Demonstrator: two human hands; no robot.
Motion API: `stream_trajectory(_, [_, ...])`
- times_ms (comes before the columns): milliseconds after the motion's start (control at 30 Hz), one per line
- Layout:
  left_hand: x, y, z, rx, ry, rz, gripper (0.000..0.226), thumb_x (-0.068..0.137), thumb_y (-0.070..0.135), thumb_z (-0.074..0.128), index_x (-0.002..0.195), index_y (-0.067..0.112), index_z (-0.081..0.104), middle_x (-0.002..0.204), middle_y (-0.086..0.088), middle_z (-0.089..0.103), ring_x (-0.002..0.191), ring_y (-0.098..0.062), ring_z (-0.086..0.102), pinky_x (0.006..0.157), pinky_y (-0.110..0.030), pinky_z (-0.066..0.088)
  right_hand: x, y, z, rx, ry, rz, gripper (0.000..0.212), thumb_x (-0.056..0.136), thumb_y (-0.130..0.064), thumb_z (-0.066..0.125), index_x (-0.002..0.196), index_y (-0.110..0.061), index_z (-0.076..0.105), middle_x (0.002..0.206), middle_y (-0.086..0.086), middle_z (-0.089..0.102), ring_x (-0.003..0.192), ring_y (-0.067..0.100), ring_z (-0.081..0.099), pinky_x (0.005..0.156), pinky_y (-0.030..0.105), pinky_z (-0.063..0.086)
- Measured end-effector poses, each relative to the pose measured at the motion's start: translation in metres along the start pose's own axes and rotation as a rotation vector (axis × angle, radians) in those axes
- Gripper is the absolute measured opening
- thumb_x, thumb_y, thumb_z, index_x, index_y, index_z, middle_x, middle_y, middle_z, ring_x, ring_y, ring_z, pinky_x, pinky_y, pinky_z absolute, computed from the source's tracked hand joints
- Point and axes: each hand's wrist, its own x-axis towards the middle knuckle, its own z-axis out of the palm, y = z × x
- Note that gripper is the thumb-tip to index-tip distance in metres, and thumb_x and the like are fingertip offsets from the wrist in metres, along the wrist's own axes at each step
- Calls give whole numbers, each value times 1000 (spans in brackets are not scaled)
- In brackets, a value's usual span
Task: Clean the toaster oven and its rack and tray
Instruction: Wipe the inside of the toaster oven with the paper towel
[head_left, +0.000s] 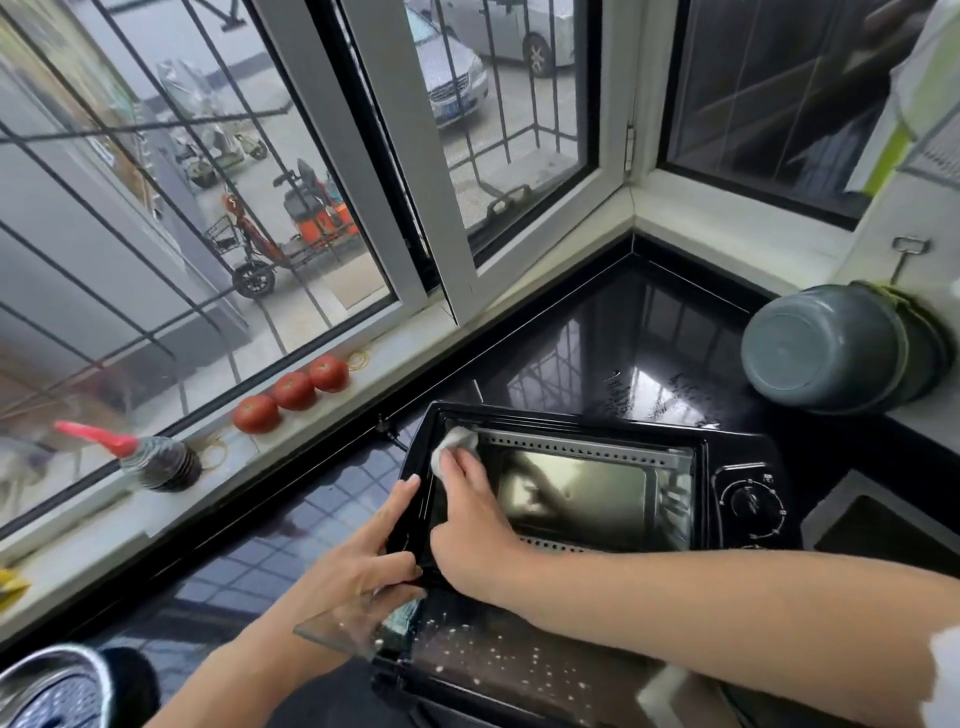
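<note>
A black toaster oven (748, 467) stands on the dark counter with its glass door (467, 654) folded down toward me, spotted with white droplets. Its shiny cavity (576, 493) shows perforated metal strips at top and bottom. My right hand (467, 525) reaches into the cavity's left side and presses a white cloth (452, 447) against the inner left wall near the top corner. My left hand (363, 551) rests with straight fingers on the oven's outer left edge, steadying it. No rack or tray is in view.
Three tomatoes (291, 395) and a red-capped dark bottle (156, 457) lie on the windowsill. A grey bowl stack (841, 348) sits at the right. A sink (883, 525) lies right of the oven. A metal pot lid (52, 686) shows at bottom left. The black counter (597, 332) is wet.
</note>
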Motion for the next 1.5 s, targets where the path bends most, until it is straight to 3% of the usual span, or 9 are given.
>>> stream_trajectory(133, [3, 4, -4, -15, 7, -34, 41, 105, 46, 53, 87, 12, 68, 174, 3, -6, 159, -22, 16, 115, -32, 40, 23, -3, -6, -40, 5, 96, 80, 90, 0, 36, 159, -25, 3, 164, -10, -10, 151, 15, 6, 116, 24, 14])
stream_trajectory(233, [5, 11, -7, -30, 9, -29, 39, 106, 44, 52, 88, 12, 67, 174, 2, -3, 160, -23, 3, 119, -32, 36, 69, 28, -16, -27, -17, 248, 52, 93, -11, 43, 145, -18, 42, 149, 7, 43, 129, 24, 49, 102, 29, 45])
stream_trajectory(400, [6, 15, -7, -106, 4, -82, 38, 105, 47, 54, 89, 11, 57, 174, 2, 5, 159, -17, 9, 120, -22, 32, 251, 251, -5, -41, 84, 247, 57, 77, -51, 48, 134, -48, 44, 133, -5, 62, 110, 20, 64, 94, 41, 54])
stream_trajectory(667, [10, 10, -8, -139, -5, -91, 61, 103, 58, 47, 87, 1, 60, 173, 12, -3, 160, -16, 0, 124, -20, 22, 37, 7, -15, 146, -32, 143, 38, 85, 3, 46, 112, -24, 47, 103, 7, 53, 91, 20, 53, 74, 30, 41])
stream_trajectory(833, [13, 5, -5, -107, 4, -55, 45, 105, 48, 52, 84, 9, 61, 174, 2, 4, 160, -23, 3, 124, -20, 21, 10, -3, -33, 75, -69, 26, 47, 78, 13, 48, 122, -3, 49, 128, 20, 51, 118, 29, 53, 101, 38, 43])
stream_trajectory(1067, [0, 0, 11, -391, -25, -206, 55, 96, 42, 56, 146, 45, 33, 161, 41, 16, 154, -23, 31, 121, -59, 31, 69, 47, -41, 199, -131, 329, 37, 78, 24, 31, 63, -6, 45, 71, 9, 42, 61, 19, 56, 72, 29, 56])
stream_trajectory(1233, [2, 5, 2, -147, -23, -150, 39, 104, 45, 54, 93, 8, 59, 173, 12, 2, 160, -18, 3, 126, -32, 22, 86, 53, -52, -166, -266, 381, 27, 89, 13, 38, 80, -4, 57, 83, 7, 53, 81, 16, 50, 71, 20, 46])
stream_trajectory(1367, [2, 8, 1, -281, -4, -194, 67, 95, 66, 53, 119, 5, 62, 169, 28, 1, 151, -8, 25, 122, -40, 34, 74, 39, -38, -467, -197, 247, 35, 100, -4, 40, 131, 4, 55, 121, 17, 59, 96, 17, 46, 82, 26, 39])
stream_trajectory(1500, [5, 11, -1, -227, -9, -165, 62, 99, 64, 48, 99, 3, 61, 173, 10, 6, 160, -15, 8, 123, -33, 30, 40, 3, -38, -340, -92, 111, 31, 96, 1, 42, 115, 7, 65, 113, 13, 68, 91, 19, 56, 72, 18, 42])
